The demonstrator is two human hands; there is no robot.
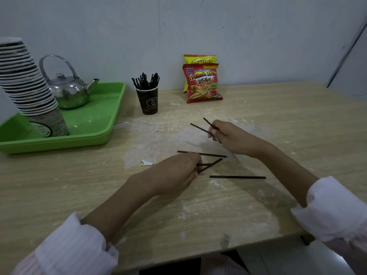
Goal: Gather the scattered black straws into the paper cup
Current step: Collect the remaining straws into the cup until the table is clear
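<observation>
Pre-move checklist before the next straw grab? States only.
1. Right hand grips two straws: ok.
2. Left hand pinches crossed straws: ok; how firmly, cannot tell.
3. Paper cup upright, mouth up: ok.
4. Room left beside stored straws: cannot tell.
5. Table between hands and cup bare: ok.
6. All straws gathered: not ok; long straw and near straw lie on the table.

Loose black straws [237, 177] lie scattered near an upright, straw-filled paper cup [148, 102].
</observation>
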